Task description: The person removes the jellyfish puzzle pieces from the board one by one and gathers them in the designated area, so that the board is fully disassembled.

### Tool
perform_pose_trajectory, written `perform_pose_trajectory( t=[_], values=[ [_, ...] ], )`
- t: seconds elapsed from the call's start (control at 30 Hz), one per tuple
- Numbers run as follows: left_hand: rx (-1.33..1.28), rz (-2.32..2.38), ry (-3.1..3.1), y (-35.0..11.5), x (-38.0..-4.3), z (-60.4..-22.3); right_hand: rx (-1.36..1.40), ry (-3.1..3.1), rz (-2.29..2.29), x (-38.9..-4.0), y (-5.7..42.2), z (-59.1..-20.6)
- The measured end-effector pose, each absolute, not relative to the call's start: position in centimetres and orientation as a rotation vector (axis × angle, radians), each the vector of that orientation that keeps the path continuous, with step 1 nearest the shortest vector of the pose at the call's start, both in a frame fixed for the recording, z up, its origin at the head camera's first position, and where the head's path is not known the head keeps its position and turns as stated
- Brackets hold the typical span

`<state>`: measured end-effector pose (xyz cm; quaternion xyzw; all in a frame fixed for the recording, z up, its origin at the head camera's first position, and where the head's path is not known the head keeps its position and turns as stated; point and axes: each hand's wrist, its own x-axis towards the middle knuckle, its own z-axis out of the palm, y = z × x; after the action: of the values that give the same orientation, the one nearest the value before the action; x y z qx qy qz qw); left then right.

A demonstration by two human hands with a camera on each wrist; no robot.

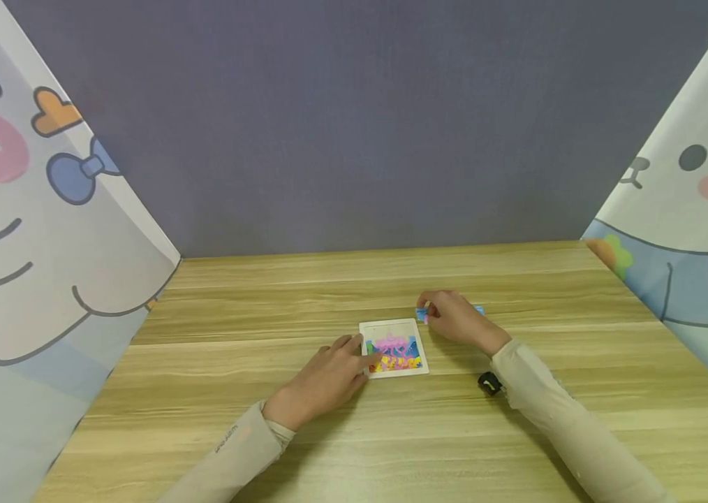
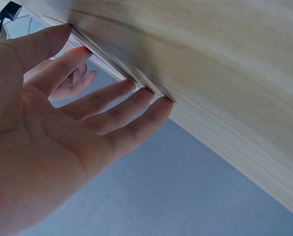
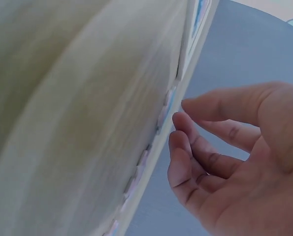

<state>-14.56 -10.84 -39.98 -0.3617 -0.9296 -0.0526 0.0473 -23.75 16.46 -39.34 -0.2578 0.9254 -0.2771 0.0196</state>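
A white-framed jigsaw puzzle [image 1: 394, 349] lies flat on the table, its picture showing pink, blue and yellow underwater shapes with a paler upper part. My left hand [image 1: 329, 377] rests at its left side, fingers extended, one reaching onto the picture; the left wrist view shows the fingertips at the board's edge. My right hand [image 1: 454, 318] hovers just right of the frame. Its fingers are loosely bent with tips close to a blue and pink puzzle piece [image 1: 422, 314]. In the right wrist view several pieces [image 3: 131, 183] lie in a row; nothing is plainly pinched.
Another blue piece [image 1: 478, 309] shows behind the right hand, which partly covers the others. A small black object [image 1: 489, 383] appears beside the right sleeve. Around the wooden table [image 1: 253, 293] stand a grey back panel [image 1: 354, 126] and cartoon-printed side panels.
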Motion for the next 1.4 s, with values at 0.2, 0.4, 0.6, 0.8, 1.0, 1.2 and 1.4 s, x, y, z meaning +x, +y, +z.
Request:
perform_pose_trajectory(
  t=[0.2, 0.4, 0.6, 0.8, 1.0, 1.2, 1.4],
  values=[
    [-1.108, -0.162, -2.838, -10.8, -14.7, -40.1, -0.910, 2.872, -0.871, -23.3, 16.0, -38.8],
    [-1.102, -0.164, -2.842, -10.9, -14.7, -40.1, -1.076, 2.759, -0.904, -22.4, 15.2, -37.9],
    [-1.102, -0.157, -2.844, -11.0, -14.6, -40.1, -1.080, 2.689, -0.838, -21.8, 14.2, -37.4],
    [-1.113, -0.157, -2.835, -11.1, -14.6, -40.0, -1.084, 2.709, -0.734, -21.5, 13.8, -37.8],
    [-1.140, -0.130, -2.797, -11.1, -14.7, -40.2, -1.124, 2.687, -0.704, -21.2, 13.7, -38.4],
    [-1.158, -0.095, -2.755, -11.1, -14.7, -40.2, -1.119, 2.684, -0.716, -20.8, 13.5, -38.7],
    [-1.176, -0.020, -2.726, -10.8, -14.2, -39.8, -1.146, 2.723, -0.663, -20.5, 13.0, -38.7]
  ],
)
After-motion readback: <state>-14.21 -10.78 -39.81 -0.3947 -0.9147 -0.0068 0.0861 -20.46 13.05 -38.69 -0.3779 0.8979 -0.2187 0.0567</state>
